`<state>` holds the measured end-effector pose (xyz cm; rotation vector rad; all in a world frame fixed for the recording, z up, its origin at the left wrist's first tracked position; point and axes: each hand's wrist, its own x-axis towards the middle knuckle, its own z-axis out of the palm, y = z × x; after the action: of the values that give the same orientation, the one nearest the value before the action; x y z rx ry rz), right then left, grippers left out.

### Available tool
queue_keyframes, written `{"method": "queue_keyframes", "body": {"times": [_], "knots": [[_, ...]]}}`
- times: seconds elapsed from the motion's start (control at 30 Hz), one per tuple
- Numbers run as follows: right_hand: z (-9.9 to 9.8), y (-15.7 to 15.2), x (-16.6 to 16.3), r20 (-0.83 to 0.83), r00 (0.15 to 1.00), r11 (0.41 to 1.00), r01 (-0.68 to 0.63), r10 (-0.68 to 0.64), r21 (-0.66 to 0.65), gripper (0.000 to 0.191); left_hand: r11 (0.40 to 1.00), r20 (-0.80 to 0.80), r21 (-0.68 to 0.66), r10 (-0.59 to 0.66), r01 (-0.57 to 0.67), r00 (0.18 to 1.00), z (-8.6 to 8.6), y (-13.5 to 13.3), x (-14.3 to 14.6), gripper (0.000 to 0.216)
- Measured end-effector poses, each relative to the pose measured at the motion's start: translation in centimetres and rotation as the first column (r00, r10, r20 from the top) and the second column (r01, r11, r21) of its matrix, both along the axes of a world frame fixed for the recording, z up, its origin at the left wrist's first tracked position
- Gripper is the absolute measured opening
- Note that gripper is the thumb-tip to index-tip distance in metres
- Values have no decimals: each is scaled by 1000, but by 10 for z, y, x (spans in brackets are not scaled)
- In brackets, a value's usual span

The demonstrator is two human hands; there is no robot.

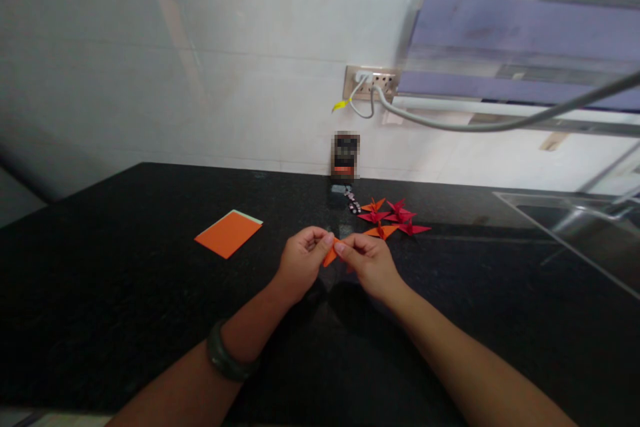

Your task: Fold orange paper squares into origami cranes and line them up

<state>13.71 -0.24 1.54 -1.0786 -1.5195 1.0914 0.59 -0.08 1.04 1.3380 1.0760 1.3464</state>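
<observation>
Between my two hands is a small piece of folded orange paper [330, 256], held just above the dark counter. My left hand [306, 257] pinches its left side between thumb and fingers. From the other side my right hand [371, 260] grips it the same way, thumb on top. Much of the paper is covered by my fingers. Just beyond my right hand stand several folded paper cranes, among them an orange crane [383, 231] and a red crane [414, 228]. A stack of square orange paper [229, 235], with a pale green edge showing, lies to the left.
A blurred-out upright box [345, 155] leans near the wall, with a black-and-white beaded string [353, 201] before it. At the right a metal sink [590, 233] is set into the black counter [125, 293]. A grey cable [480, 125] runs from the wall socket [384, 85].
</observation>
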Motion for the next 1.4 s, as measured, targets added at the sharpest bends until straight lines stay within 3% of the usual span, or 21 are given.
{"method": "queue_keyframes", "body": {"times": [0.2, 0.43, 0.53, 0.67, 0.83, 1.03, 1.17, 1.4], "knots": [[1, -1, -1, 64, 998, 999, -20, 17, 42, 24, 998, 19, -16, -57, 57, 998, -1, 1, -2, 15], [-7, 0, -7, 29, 996, 995, -88, 89, -38, 20, 999, 8, 7, -49, 49, 999, -1, 1, -4, 13], [-6, 1, -6, 42, 998, 998, -45, 46, -34, 22, 1000, -2, -12, -28, 28, 1000, -2, 2, -2, 15], [-5, 2, -4, 15, 1000, 999, 19, -19, -26, 25, 995, 26, -50, -87, 89, 996, -3, 3, 1, 19], [-8, 0, -5, 34, 999, 997, -6, 3, 74, 18, 993, 90, -99, -59, 68, 994, -8, 6, 0, 21], [-7, -3, -6, -3, 999, 982, -49, 50, 185, 12, 946, 310, -213, -172, 244, 935, -14, 8, -1, 26], [-6, -2, -4, 1, 1000, 981, -27, 27, 194, 13, 933, 326, -210, -215, 292, 921, -13, 7, 0, 26], [-11, 1, -1, 159, 983, 963, 48, -93, 265, 17, 939, 284, -197, -221, 282, 933, -11, 7, -1, 28]]}}
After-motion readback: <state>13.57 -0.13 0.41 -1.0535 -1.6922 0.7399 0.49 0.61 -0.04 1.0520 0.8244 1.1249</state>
